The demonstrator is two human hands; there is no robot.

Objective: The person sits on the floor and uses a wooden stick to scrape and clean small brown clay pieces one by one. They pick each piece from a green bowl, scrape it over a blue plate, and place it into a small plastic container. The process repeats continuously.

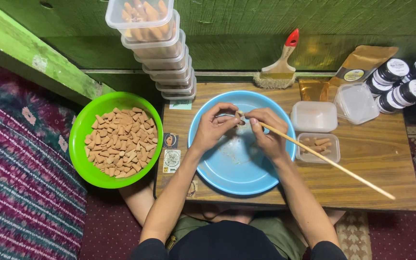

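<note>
Stick (pixel 314 152), thin, wooden: pinched near its tip by right hand (pixel 266 132) above blue basin (pixel 237 168). Left hand (pixel 215 126) fingers are closed at the tip. Green bowl (pixel 80 135) of brown cones (pixel 121 142) is set left of basin; clear tub (pixel 318 147) right.

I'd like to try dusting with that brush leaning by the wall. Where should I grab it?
Take the brush by its pale wooden handle, just below the red tip, coming from above on the table side. The bristles rest down on the table and the handle points up towards the wall, so the handle is the free, narrow part.
</note>
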